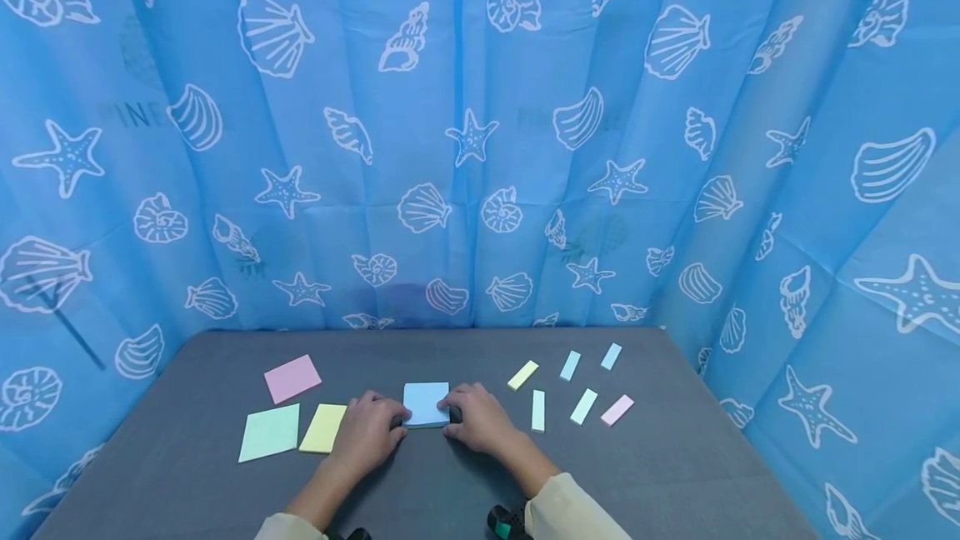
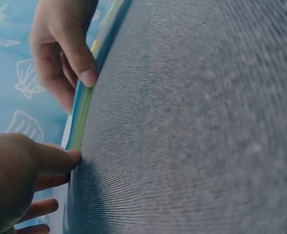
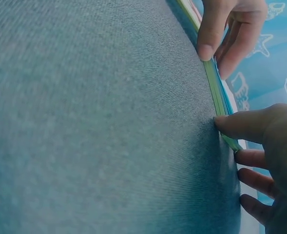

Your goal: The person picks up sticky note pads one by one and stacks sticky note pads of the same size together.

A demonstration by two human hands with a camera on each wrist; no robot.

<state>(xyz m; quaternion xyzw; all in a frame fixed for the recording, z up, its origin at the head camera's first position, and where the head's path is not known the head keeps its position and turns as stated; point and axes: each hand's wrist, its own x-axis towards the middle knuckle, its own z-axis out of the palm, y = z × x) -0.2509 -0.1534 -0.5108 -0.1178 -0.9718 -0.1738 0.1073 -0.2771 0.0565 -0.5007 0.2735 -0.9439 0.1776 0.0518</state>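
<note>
A stack of square sticky note pads (image 1: 426,400) lies on the grey table in front of me, light blue on top. From the side, green layers (image 2: 84,114) show beneath the blue ones. My left hand (image 1: 366,432) pinches the stack at its left side, thumb against the near edge and forefinger at the top corner. Opposite it, my right hand (image 1: 480,418) pinches the right side in the same way. In the right wrist view, the right thumb (image 3: 240,124) presses the near edge of the green layers (image 3: 213,87), with the other fingers spread along the side.
Left of my hands lie a pink pad (image 1: 292,378), a pale green pad (image 1: 270,432) and a yellow pad (image 1: 323,427), partly behind my left hand. Several narrow note strips, including a yellow one (image 1: 522,375) and a pink one (image 1: 617,411), lie to the right. A blue curtain (image 1: 465,232) hangs behind the table.
</note>
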